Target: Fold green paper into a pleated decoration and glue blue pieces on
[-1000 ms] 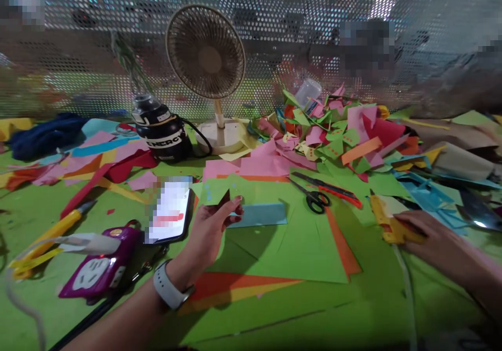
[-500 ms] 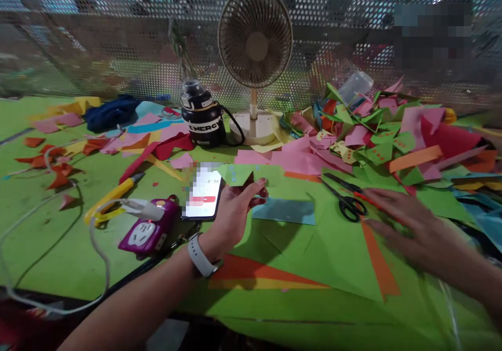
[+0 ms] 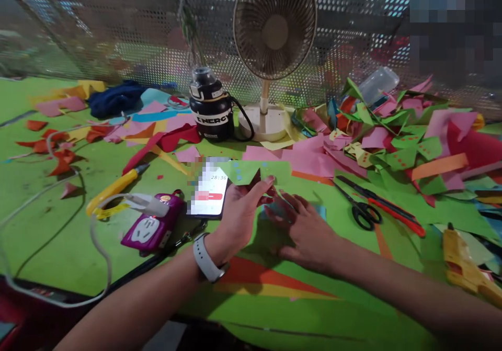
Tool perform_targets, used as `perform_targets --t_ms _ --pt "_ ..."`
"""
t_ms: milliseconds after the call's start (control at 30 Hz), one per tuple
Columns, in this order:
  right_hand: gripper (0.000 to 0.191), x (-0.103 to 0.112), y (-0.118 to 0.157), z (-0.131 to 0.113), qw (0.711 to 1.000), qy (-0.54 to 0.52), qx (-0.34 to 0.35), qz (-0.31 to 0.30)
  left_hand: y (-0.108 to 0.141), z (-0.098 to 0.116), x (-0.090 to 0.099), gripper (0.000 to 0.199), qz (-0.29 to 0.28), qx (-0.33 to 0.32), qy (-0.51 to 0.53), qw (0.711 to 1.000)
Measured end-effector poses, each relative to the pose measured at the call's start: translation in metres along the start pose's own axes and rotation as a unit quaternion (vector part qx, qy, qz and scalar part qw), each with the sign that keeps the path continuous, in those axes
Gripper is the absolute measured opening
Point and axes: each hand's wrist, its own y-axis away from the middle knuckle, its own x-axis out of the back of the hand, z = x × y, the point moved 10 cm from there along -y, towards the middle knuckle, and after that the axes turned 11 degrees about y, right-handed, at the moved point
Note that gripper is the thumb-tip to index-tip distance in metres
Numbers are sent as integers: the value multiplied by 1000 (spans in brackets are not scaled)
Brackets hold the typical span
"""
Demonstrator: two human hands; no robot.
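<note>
My left hand [image 3: 237,215], with a watch on its wrist, is closed on a folded green paper piece [image 3: 240,172] marked with blue dots. My right hand [image 3: 306,225] has its fingers apart and reaches close to the left fingertips, just over a light blue paper strip [image 3: 319,213] that it partly covers. Whether its fingertips touch the strip is unclear. Black scissors [image 3: 364,214] and a red-and-black utility knife [image 3: 396,216] lie side by side to the right of my right hand. A lit phone [image 3: 209,196] rests just left of my left hand.
A fan [image 3: 270,123] and a black bottle [image 3: 212,115] stand at the back. Paper scraps [image 3: 406,142] heap up at right, near a yellow glue gun [image 3: 463,262]. At left lie a purple power adapter [image 3: 151,228], a white cable [image 3: 102,257] and a yellow cutter [image 3: 113,189].
My right hand has let go of the red-and-black utility knife beside the scissors and moved left to my left hand. The left hand keeps its hold on the green paper. The view has shifted slightly.
</note>
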Motion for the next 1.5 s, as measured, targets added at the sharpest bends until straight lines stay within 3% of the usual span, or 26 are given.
perform_targets --t_ms 167,233,267,333,433,467,500,533,600,667,733,833,900,967,1100,1267,1400,1500 --pt "76 5 -2 5 997 -79 -13 5 0 0 2 13 1 -3 -2 1000" --pt "67 13 3 21 978 -200 -59 14 -2 1 4 14 13 -2 -2 1000" --pt "60 15 8 32 953 -288 -93 21 -3 1 5 15 20 1 -1 1000" --pt "47 16 21 54 854 -494 -161 45 -5 0 7 18 31 10 0 999" --pt "35 11 40 72 643 -730 -213 86 -6 -6 9 20 33 36 -12 999" --pt "32 11 45 76 594 -766 -222 102 -5 -10 9 20 32 51 -22 998" --pt "30 11 50 79 565 -783 -231 118 -3 -16 9 21 26 71 -35 997" --pt "29 12 55 83 554 -785 -241 140 0 -22 8 21 19 95 -51 994" --pt "29 20 65 91 567 -758 -256 197 9 -36 5 22 4 146 -82 986" --pt "28 32 73 97 616 -702 -260 245 17 -46 2 22 -11 180 -102 978" --pt "30 42 79 99 709 -607 -263 245 20 -47 1 22 -15 182 -112 977" --pt "40 44 85 94 869 -378 -258 189 15 -41 4 20 -9 152 -112 982" --pt "50 39 88 86 936 -211 -238 153 11 -39 6 19 -14 144 -108 984" --pt "58 28 90 77 966 -77 -218 119 10 -41 6 19 -28 148 -111 982" --pt "72 3 87 60 983 33 -172 53 12 -43 6 20 -31 151 -130 979" --pt "76 -4 83 57 986 26 -159 48 16 -45 2 21 -37 151 -148 977" --pt "65 -3 92 80 961 -169 -213 54 18 -48 2 21 -42 151 -160 975" --pt "53 -3 103 97 876 -401 -258 75 20 -51 2 24 -40 154 -167 973"
